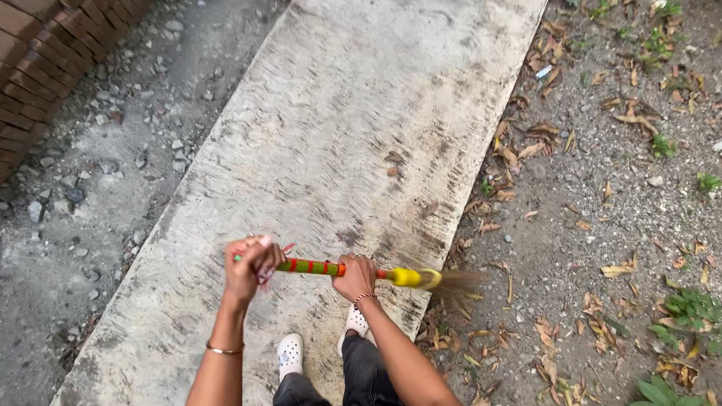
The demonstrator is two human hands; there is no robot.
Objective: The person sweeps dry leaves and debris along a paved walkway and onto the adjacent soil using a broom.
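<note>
Closest in, white perforated clogs (290,354) below the wrists, dark trousers cut off by the frame edge. Both forearms reach forward: left hand (249,267) clenched round the broom (351,271) handle's end, right hand (355,276) gripping mid-handle. The broom lies level; its bristles, right of the right hand, are blurred. Beyond, the concrete path (364,107); dry leaves (531,145) to the right.

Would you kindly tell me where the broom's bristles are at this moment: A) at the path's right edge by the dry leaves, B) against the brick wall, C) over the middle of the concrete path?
A: the broom, gripped by the left hand and right hand, has its bristles at the concrete path's right edge beside the dry leaves.
</note>
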